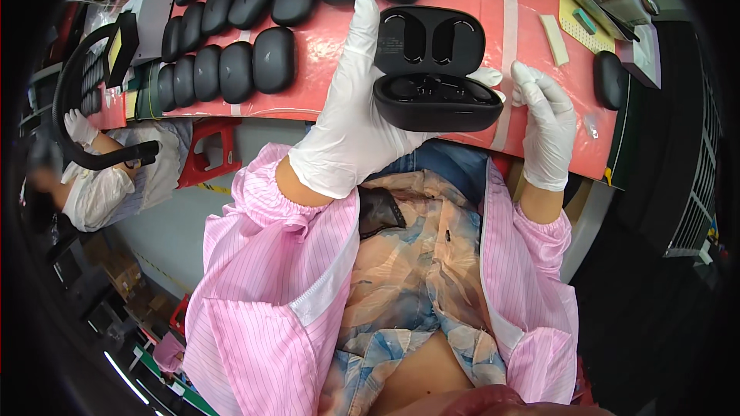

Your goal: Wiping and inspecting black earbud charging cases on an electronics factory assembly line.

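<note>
- Black case point(432, 63): held open over the near edge of the red work surface point(532, 19); lid raised, two shaped recesses inside it; dark glossy pieces point(455, 91) lie in the base, their exact form hard to make out.
- Left hand point(343, 112): white-gloved, supporting the case from its left side and from behind; thumb extended upward beside the lid, fingers spread behind the case, tips showing past its right end.
- Right hand point(546, 119): white-gloved, just right of the case and apart from it; fingers bent, tips drawn close together; whether they pinch anything small cannot be told.
- Closed cases point(274, 59): black, set in rows at upper left on the surface.
- Single closed case point(610, 79): near the surface's right edge.
- Pale strip point(553, 40): lying beyond the right hand.
- Co-worker's gloved hand point(79, 128): far left.
</note>
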A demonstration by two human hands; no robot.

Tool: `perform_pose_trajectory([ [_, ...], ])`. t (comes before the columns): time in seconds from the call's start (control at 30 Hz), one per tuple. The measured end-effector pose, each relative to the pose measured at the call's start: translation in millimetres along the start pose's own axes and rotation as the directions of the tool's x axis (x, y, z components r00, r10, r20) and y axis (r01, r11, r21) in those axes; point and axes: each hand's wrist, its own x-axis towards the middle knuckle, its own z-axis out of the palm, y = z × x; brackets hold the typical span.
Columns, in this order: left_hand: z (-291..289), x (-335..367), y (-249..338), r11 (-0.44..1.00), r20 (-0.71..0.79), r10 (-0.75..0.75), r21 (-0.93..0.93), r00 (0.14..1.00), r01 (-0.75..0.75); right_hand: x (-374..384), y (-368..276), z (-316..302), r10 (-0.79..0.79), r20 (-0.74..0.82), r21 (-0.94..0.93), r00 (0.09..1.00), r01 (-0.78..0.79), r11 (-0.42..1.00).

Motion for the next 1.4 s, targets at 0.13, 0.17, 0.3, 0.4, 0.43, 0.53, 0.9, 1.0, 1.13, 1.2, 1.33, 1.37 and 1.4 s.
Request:
perform_pose_trajectory([
  [0.13, 3, 2, -3, 1.0, -0.014, -0.018, 0.023, 1.0, 0.018, 4, -13, 1, -0.193, -0.046, -0.108, 0.98, 0.187, 0.976],
  [0.17, 3, 3, -4, 0.999, -0.013, -0.027, 0.027, 1.0, 0.027, 9, -21, 1, -0.385, 0.11, -0.296, 0.916, 0.4, 0.867],
  [0.3, 4, 1, -12, 0.99, -0.034, 0.007, 0.141, 0.999, -0.003, 28, -61, 22, -0.455, 0.725, -0.523, 0.517, 0.843, 0.125],
  [0.4, 6, -2, -13, 0.971, -0.08, 0.027, 0.241, 0.996, -0.007, 35, -65, 27, -0.288, 0.866, -0.374, 0.409, 0.912, 0.171],
  [0.43, 5, -1, -12, 0.957, -0.092, 0.033, 0.291, 0.995, -0.005, 36, -68, 22, -0.263, 0.883, -0.352, 0.39, 0.919, 0.179],
  [0.53, -7, 3, -7, 0.991, 0.141, -0.111, 0.09, 0.984, 0.099, 42, -65, -2, -0.376, 0.753, -0.368, 0.539, 0.82, 0.439],
  [0.9, -26, 30, -32, 0.979, -0.001, -0.009, -0.205, 1.0, 0.008, -11, -18, 34, -0.628, 0.384, -0.524, 0.676, 0.72, 0.454],
  [1.0, -30, 29, -35, 0.987, 0.028, -0.109, -0.112, 0.994, 0.112, -24, -17, 34, -0.662, 0.464, -0.6, 0.588, 0.759, 0.254],
  [1.13, -16, 20, -33, 0.986, 0.006, -0.167, -0.023, 0.986, 0.168, -3, -7, 11, -0.581, 0.184, -0.533, 0.793, 0.577, 0.619],
  [1.2, -22, 23, -31, 0.975, 0.05, -0.21, -0.058, 0.976, 0.213, -2, -5, 10, -0.331, 0.158, -0.19, 0.93, 0.357, 0.915],
  [1.33, -13, 24, -31, 0.99, 0.097, -0.138, -0.007, 0.986, 0.139, 4, -2, 13, -0.237, 0.134, 0.086, 0.962, 0.227, 0.97],
  [1.37, -6, 22, -32, 0.997, 0.071, -0.064, 0.045, 0.995, 0.061, 2, -10, 15, -0.168, 0.034, 0.112, 0.985, 0.163, 0.98],
  [1.4, 0, 21, -36, 0.973, 0.068, 0.058, 0.222, 0.996, -0.071, 2, -14, 16, -0.094, -0.064, 0.144, 0.994, 0.102, 0.984],
])
